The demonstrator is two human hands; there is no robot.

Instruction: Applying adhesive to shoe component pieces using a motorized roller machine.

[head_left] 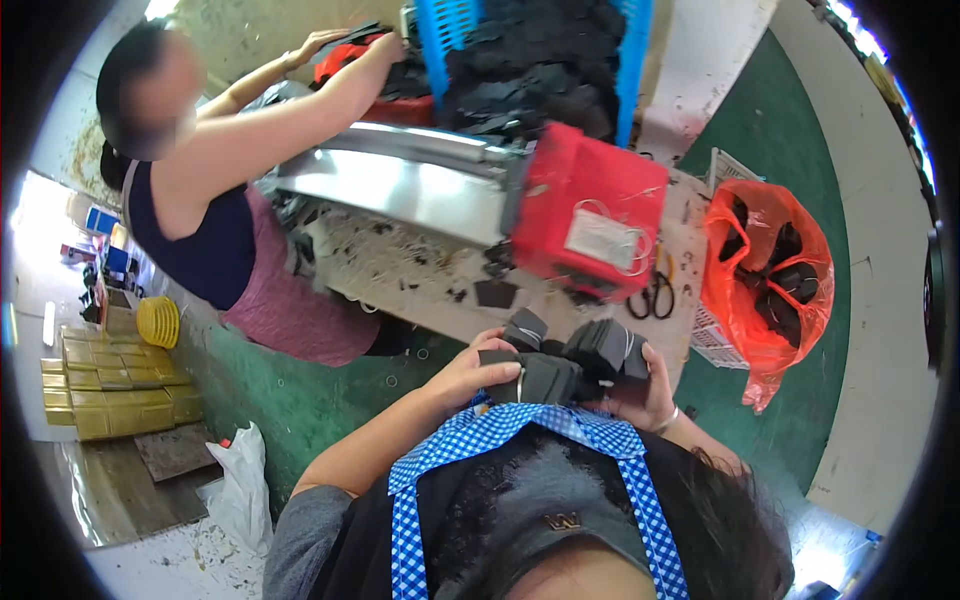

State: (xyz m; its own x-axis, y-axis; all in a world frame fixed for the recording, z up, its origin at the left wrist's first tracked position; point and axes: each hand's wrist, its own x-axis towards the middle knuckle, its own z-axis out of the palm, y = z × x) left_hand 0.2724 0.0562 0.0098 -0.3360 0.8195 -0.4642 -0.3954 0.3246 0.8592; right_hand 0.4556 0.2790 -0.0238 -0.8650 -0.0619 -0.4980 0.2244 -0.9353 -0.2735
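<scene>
Black and flat, the stack of dark pieces sits right in front of your chest, above your blue checked apron straps. Your left hand closes on its near left side, thumb over the top edge; your right hand wraps the far right end, fingers curled over the bundle, which looks bound with a thin band. So both hands are clamped on the same stack, held in the air just short of the table edge.

As a judgement, you are partway: one bundle is gathered, while loose black pieces lie beyond it on the littered table, near the scissors. To the right, an orange bag already holds dark pieces. Farther off stand the red machine and a blue crate heaped with more black material, where another person's hand works.
</scene>
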